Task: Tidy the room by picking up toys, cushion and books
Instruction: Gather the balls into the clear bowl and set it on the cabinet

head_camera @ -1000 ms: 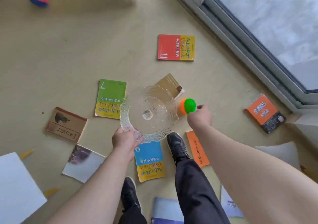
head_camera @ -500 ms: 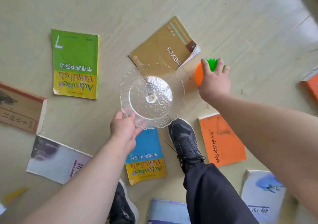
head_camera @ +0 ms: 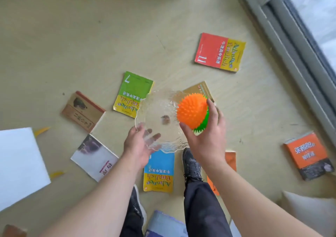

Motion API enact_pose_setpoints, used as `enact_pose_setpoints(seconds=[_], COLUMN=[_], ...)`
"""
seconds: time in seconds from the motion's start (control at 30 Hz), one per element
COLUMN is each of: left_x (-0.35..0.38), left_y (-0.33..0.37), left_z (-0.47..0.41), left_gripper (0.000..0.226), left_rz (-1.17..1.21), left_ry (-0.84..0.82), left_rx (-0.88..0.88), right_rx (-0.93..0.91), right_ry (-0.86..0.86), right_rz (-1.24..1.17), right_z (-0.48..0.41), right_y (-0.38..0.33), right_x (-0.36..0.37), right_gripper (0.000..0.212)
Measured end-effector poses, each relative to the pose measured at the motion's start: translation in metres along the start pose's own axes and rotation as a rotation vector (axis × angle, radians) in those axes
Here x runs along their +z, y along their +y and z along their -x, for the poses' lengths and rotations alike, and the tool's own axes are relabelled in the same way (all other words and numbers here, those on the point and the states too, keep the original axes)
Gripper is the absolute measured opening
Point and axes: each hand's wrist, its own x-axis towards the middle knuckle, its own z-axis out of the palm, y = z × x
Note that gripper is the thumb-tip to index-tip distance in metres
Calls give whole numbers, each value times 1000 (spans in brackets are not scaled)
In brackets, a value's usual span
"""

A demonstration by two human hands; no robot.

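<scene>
My right hand (head_camera: 207, 138) grips a spiky orange and green ball (head_camera: 192, 112) over the right rim of a clear glass bowl (head_camera: 158, 109). The bowl rests on my left hand (head_camera: 140, 145), whose fingers lie spread under its near edge and show through the glass. Several books lie on the floor around my feet: a green and yellow one (head_camera: 133, 91), a red and yellow one (head_camera: 220, 52), a blue and yellow one (head_camera: 159, 171), a brown one (head_camera: 82, 110), an orange one (head_camera: 307, 153) and a tan one (head_camera: 201, 89) partly behind the ball.
A white cushion (head_camera: 19, 165) lies at the left edge and another pale one (head_camera: 309, 213) at the lower right. A grey window frame (head_camera: 291, 42) runs along the right. My shoes (head_camera: 190, 164) stand between the books. Bare floor stretches to the upper left.
My right hand has lifted the spiky ball off the floor and brought it up beside the bowl. My left hand now holds the bowl from beneath. The view has risen.
</scene>
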Motion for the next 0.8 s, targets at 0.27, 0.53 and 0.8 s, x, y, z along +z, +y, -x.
enact_pose_setpoints(seconds=[0.27, 0.53, 0.8], left_x=[-60, -160, -258], left_y=[111, 171, 184], left_z=[184, 317, 363], left_gripper=[17, 26, 30], left_rz=[147, 179, 310], left_ry=[-119, -288, -510], left_rx=[100, 146, 137], right_rx=[-259, -404, -470], right_ry=[-40, -22, -58], right_rz=[-38, 18, 48], right_z=[88, 203, 311], right_y=[-213, -342, -393], right_x=[-85, -123, -93], right_gripper=[95, 94, 100])
